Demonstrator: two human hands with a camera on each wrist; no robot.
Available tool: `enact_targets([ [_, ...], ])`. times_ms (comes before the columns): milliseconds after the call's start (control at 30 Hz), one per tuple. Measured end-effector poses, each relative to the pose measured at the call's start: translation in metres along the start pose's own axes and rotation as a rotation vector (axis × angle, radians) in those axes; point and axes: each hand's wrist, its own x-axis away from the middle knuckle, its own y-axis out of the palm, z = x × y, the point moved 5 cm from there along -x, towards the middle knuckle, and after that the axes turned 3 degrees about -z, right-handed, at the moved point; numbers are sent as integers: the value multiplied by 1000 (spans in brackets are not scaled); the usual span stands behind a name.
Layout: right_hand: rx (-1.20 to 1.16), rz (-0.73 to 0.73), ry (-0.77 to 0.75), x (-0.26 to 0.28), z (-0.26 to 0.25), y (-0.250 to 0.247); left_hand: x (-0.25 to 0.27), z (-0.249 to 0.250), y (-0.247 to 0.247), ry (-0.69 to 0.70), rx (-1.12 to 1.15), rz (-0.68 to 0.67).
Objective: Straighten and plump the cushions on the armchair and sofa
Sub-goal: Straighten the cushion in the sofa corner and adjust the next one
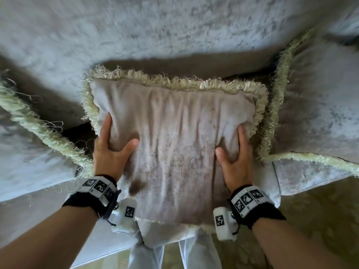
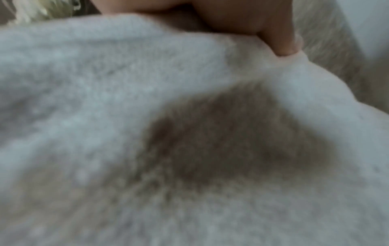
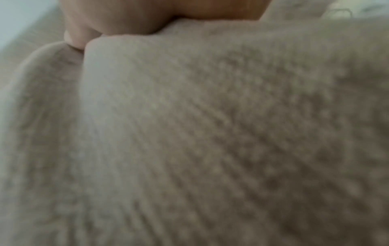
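Note:
A beige velvet cushion with a pale straw-coloured fringe stands in front of me, against the grey sofa back. My left hand grips its left side, thumb on the front face, fingers wrapped round the edge and mostly hidden. My right hand grips the right side the same way. The fabric is creased between the two thumbs. In the left wrist view my thumb presses into the blurred cushion fabric. The right wrist view shows the other thumb dug into the cushion.
A second fringed grey cushion lies to the left and a third leans at the right. The sofa seat's front edge shows below the right one. Patterned carpet and my white trouser legs are underneath.

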Motion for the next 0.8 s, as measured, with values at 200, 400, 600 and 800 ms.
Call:
enact_targets([
  [200,-38,76,-323,-52,-103,-12,-22,53,-43,245,219,239],
  [400,-85,139,-612,-106,-157,-18,-39,79,-44,425,293,366],
  [600,-20,165,-689,-149,-136,-10,-63,68,-6,392,302,376],
  [800,28,157,-662,-179,-120,7,-82,56,19,373,270,407],
])
